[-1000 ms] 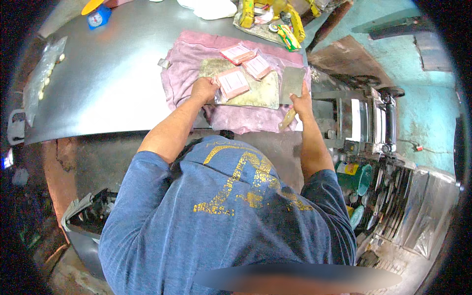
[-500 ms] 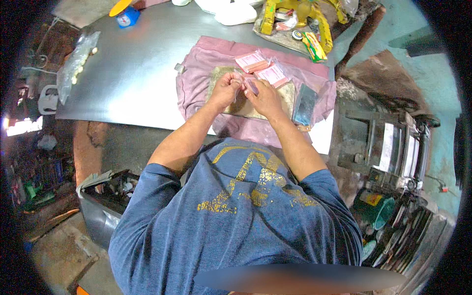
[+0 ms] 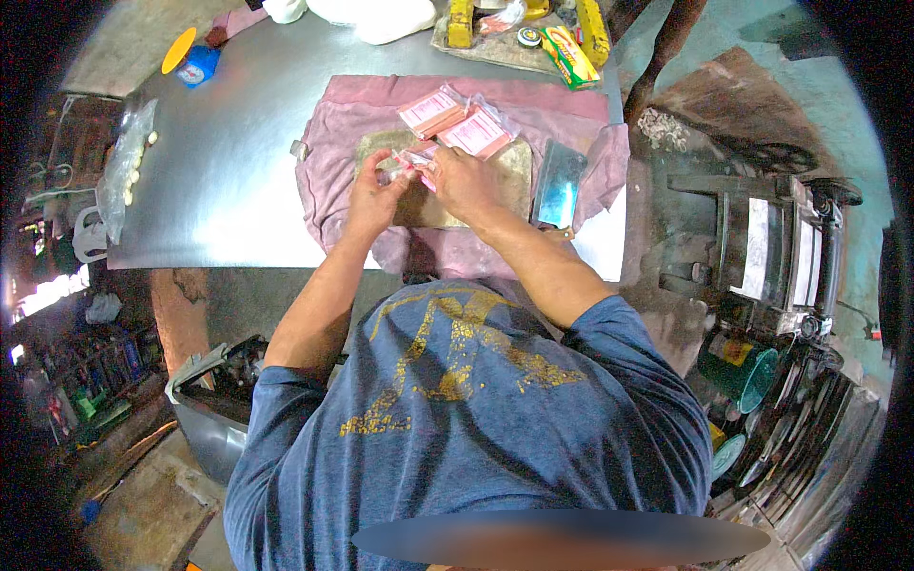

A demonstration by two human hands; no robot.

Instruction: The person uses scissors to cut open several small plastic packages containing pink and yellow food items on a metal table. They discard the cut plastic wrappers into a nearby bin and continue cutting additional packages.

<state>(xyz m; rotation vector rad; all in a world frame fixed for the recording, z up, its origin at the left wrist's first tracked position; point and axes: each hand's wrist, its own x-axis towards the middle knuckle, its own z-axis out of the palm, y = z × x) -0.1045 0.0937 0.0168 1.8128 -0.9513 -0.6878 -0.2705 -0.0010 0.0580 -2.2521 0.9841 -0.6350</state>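
Note:
Over a worn, pale board (image 3: 505, 186) both my hands close on a small clear plastic bag (image 3: 411, 169) with pink in it. My left hand (image 3: 371, 195) pinches its left side between thumb and fingers. At its right side, my right hand (image 3: 465, 184) has its fingers curled in on the plastic; their tips are partly hidden. Just beyond my hands lie two flat clear packets with pink labels, one packet (image 3: 433, 109) to the left and another packet (image 3: 476, 133) overlapping near it. A cleaver (image 3: 562, 186) with a broad shiny blade rests right of the board.
A pink cloth (image 3: 328, 190) lies under the board on a metal table (image 3: 228, 162). At the far left stand a blue scale (image 3: 196, 67) and a plastic bag (image 3: 139, 171) with small pale pieces. A yellow-green box (image 3: 569, 57) is at the back right. A dark bin (image 3: 214, 428) stands below.
The view has shifted, so the table sits further left in it. My hands have moved slightly apart, and the clear bag between them shows more.

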